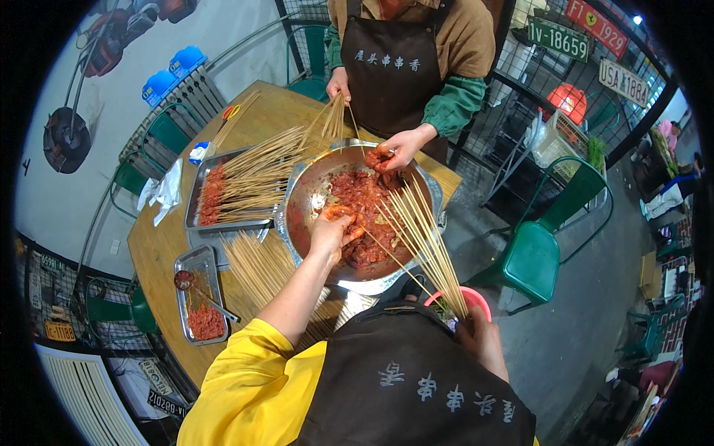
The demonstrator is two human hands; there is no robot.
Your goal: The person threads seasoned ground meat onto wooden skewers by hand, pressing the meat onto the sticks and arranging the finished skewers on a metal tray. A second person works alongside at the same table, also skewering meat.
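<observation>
A large steel basin (290,217) holds red marinated meat (362,195). Over its near left part, my left hand (333,229) has sauce-coated fingers on a bit of meat, with one bamboo skewer reaching it. My right hand (481,337), low at the right, grips the lower ends of a bundle of bamboo skewers (432,245) that fans out above the basin's right side. Whether the single skewer also runs into my right hand is unclear. Left of the basin, a steel tray (226,226) holds skewers with meat on their far left ends.
Loose skewers (259,267) lie beside the basin on the wooden table (159,251). A small tray (184,301) holds minced meat and a ladle (215,304). A co-worker opposite holds skewers and meat over the basin. A pink bucket (477,301) and green chair (530,262) stand to the right.
</observation>
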